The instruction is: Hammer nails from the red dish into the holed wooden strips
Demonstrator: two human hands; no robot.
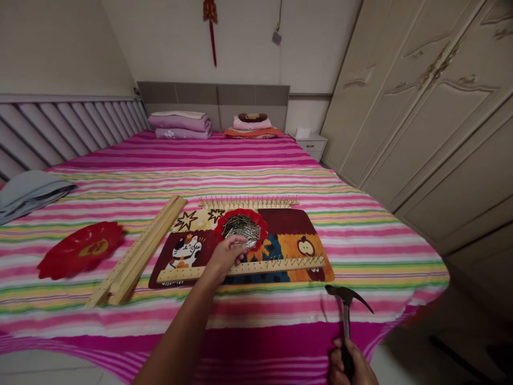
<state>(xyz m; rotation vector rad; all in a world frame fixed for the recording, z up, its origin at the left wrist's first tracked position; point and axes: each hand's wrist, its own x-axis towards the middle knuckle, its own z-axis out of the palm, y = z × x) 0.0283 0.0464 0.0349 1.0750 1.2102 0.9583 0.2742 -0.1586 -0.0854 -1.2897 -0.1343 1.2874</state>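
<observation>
My left hand (230,254) is at the near edge of a red scalloped dish (218,231) heaped with nails (243,227). Its fingers are curled together, and whatever they may hold is too small to make out. Beneath that hand, a drilled wooden strip (180,274) lies across a patterned mat (276,219). Nails stand in the strip's right part, many leaning; the left part shows bare holes. At the bed's front edge my right hand (348,363) is wrapped round the dark handle of a claw hammer (347,315), its head raised and pointing away from me.
Behind the dish lies another strip (248,203) full of upright nails. Several bare wooden strips (140,251) rest to the left, beside a red scalloped plate (82,250). Grey cloth (32,192) lies at far left. Folded bedding (180,125) is by the headboard; a wardrobe (420,107) stands right.
</observation>
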